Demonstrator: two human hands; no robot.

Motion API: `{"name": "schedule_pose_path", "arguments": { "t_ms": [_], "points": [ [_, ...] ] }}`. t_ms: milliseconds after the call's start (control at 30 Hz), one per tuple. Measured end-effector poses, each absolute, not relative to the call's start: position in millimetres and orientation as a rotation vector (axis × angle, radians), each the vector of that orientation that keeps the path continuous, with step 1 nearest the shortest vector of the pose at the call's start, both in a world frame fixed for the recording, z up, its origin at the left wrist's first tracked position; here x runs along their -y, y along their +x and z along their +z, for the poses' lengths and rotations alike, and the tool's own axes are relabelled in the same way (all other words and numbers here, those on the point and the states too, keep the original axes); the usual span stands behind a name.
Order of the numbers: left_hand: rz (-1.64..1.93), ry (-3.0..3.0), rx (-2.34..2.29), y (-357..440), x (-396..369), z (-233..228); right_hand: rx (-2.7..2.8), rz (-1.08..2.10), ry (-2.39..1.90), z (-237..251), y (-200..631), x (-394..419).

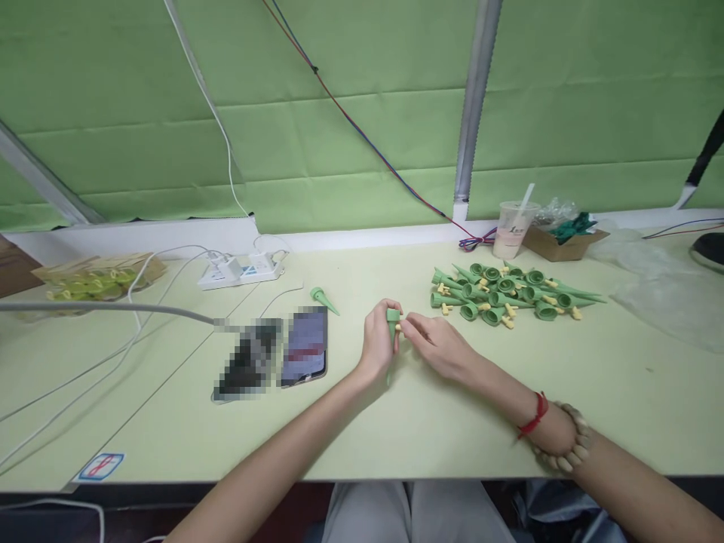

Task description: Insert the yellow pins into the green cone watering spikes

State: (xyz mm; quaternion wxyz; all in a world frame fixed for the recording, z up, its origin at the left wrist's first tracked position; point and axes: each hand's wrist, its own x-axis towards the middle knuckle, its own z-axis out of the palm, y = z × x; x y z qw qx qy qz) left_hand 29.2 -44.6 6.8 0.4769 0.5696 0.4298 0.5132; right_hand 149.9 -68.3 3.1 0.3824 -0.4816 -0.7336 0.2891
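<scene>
Hands meet above the middle of a pale table (385,434), seen by me from afar through the head camera. The left hand (376,343) is curled closed around a green plastic spike (392,315), wide mouth up, tapered end pointing down below the fingers. The right hand (440,345) comes in from the side, thumb and forefinger nearly together at a small yellow peg (398,328) on the spike's flank; I cannot tell whether they pinch the peg or only press it.

To do this well, I would keep the left hold firm just under the mouth, line the peg up square with the spike's side, and push or turn gently, since thin plastic probably dislikes a sideways load.

To the right I see a heap of similar spikes (501,299), many with yellow pegs; one loose spike (317,293) lies left of the hands, near a phone (305,348).

Behind the heap, a clear cup (510,226) with a straw holds some pinkish drink. Beside it, a low cardboard box (557,246) holds dark green material (574,225). At far left, packaging (139,264) holds yellow-green pieces (93,286) too indistinct to identify.
</scene>
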Motion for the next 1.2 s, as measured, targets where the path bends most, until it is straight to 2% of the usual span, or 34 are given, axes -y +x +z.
{"name": "schedule_pose_path", "arguments": {
  "t_ms": [67, 233, 400, 467, 567, 733, 833, 967, 1133, 1200],
  "points": [
    [1.201, 1.328, -1.098, 28.7, 42.3, 7.6, 2.009, 0.576, -1.164, 3.9, 153.0, 68.1],
    [1.186, 1.323, -1.16, 27.6, 41.5, 3.1, 2.125, 0.495, -1.079, -2.5, 151.6, 65.5],
    [1.367, 1.491, -1.104, 25.2, 45.1, -0.2, 1.878, 1.006, -1.055, -8.4, 142.9, 68.8],
    [1.384, 1.524, -1.075, 24.2, 45.6, -0.4, 1.803, 1.113, -1.012, -7.6, 141.3, 70.1],
    [1.31, 1.457, -1.025, 25.4, 45.8, 0.9, 1.861, 1.007, -1.042, -3.4, 143.7, 69.8],
    [1.195, 1.205, -1.008, 29.6, 44.2, 6.5, 2.103, 0.588, -1.15, 7.7, 152.0, 68.5],
    [1.155, 1.177, -0.984, 29.7, 42.7, 7.8, 2.122, 0.616, -1.039, 9.2, 152.4, 69.6],
    [1.163, 1.257, -1.011, 28.6, 44.9, 6.3, 1.959, 0.786, -0.925, 1.3, 144.6, 70.3],
    [1.469, 1.432, -0.991, 25.7, 53.5, 7.6, 1.453, 1.567, -0.779, -6.3, 129.7, 66.1],
    [1.495, 1.482, -0.962, 25.1, 54.4, 8.3, 1.384, 1.753, -0.772, -4.4, 128.6, 65.4]
  ]
}}
